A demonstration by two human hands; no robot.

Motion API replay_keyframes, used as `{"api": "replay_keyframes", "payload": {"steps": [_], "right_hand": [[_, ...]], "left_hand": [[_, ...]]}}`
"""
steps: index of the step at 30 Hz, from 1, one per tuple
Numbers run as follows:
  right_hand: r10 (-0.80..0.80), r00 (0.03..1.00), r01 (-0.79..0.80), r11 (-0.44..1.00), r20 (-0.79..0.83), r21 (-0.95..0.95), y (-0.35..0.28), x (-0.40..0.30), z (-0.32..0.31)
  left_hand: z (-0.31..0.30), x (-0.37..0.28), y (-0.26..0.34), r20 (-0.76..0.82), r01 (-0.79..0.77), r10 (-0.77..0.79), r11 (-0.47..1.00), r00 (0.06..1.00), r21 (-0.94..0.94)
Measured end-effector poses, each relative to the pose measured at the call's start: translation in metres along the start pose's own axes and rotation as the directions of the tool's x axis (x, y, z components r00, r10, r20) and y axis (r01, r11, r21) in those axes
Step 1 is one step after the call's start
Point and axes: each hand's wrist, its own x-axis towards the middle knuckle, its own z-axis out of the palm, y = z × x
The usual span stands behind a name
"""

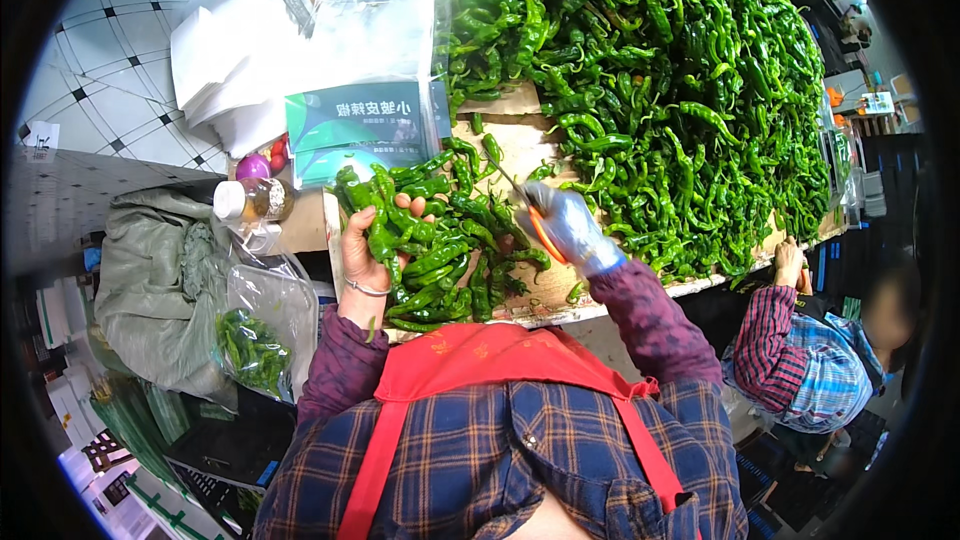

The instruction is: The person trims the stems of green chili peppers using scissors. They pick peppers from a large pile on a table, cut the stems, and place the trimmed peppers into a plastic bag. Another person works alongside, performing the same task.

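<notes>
My left hand (369,244), bare with a bracelet at the wrist, is closed around several green peppers (381,234) at the table's near left corner. My right hand (564,229), in a thin plastic glove, grips scissors (541,231) with orange handles; the dark blades point up and left, towards the small pile. A small pile of green peppers (442,264) lies between my hands on the cardboard-covered tabletop (551,289). A large heap of green peppers (675,112) spreads over the table beyond and to the right.
Printed clear plastic bags (360,124) lie at the back left. Near them are a jar with a white lid (262,200) and a purple onion (253,166). A clear bag holding peppers (255,349) hangs at the left. A co-worker (802,360) stands at the table's right.
</notes>
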Motion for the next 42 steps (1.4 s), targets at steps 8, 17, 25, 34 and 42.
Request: {"api": "replay_keyframes", "payload": {"steps": [8, 17, 25, 34, 42], "right_hand": [[-0.146, 0.972, 0.067, 0.925, -0.185, -0.375, -0.02, 0.101, 0.045], [0.013, 0.988, -0.071, 0.924, -0.155, -0.375, -0.015, 0.103, 0.048], [0.07, 0.997, -0.053, 0.924, -0.032, 0.379, -0.024, 0.009, -0.011], [0.182, 0.982, -0.113, 0.771, -0.046, 0.627, -0.06, -0.049, 0.023], [0.236, 0.972, -0.182, 0.782, -0.013, 0.596, -0.047, -0.09, 0.014]], "left_hand": [[-0.012, -0.016, 0.015, 0.047, -0.096, 0.098, 0.994, 0.994, -0.049], [-0.019, -0.022, 0.02, 0.038, -0.124, 0.127, 0.989, 0.991, -0.077], [0.011, 0.0, -0.021, -0.102, 0.082, -0.066, 0.982, 0.993, 0.17], [0.037, 0.005, -0.081, -0.23, 0.148, -0.032, 0.85, 0.973, 0.506], [0.035, -0.008, -0.075, -0.063, 0.071, -0.036, 0.666, 0.997, 0.743]]}}
